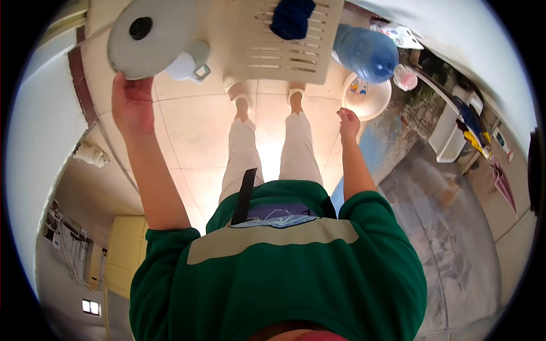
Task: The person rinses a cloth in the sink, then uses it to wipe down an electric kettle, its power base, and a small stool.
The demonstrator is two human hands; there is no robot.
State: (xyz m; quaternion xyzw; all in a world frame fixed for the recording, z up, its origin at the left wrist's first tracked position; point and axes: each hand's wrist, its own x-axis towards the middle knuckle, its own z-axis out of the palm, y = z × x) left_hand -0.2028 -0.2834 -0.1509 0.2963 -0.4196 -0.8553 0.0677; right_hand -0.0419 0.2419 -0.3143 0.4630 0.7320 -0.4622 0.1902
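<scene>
In the head view, a round grey lid (165, 48) with a black knob is held up at the upper left. My left hand (135, 108) grips its near rim, thumb on the front face and the fingers partly hidden behind it. Just right of the lid is a white and pale green jug-like container (196, 59) with a handle, partly covered. My right hand (348, 123) hangs with its fingers curled closed, and nothing shows in them. It is nearest to a white basin (378, 108) with a coloured print inside.
A beige slatted stool (250, 57) stands ahead of my feet with a dark blue cloth (292, 19) on it. To its right is a large blue water bottle (367, 54). A stained wall (418, 108) and a white shelf (446, 139) line the right side.
</scene>
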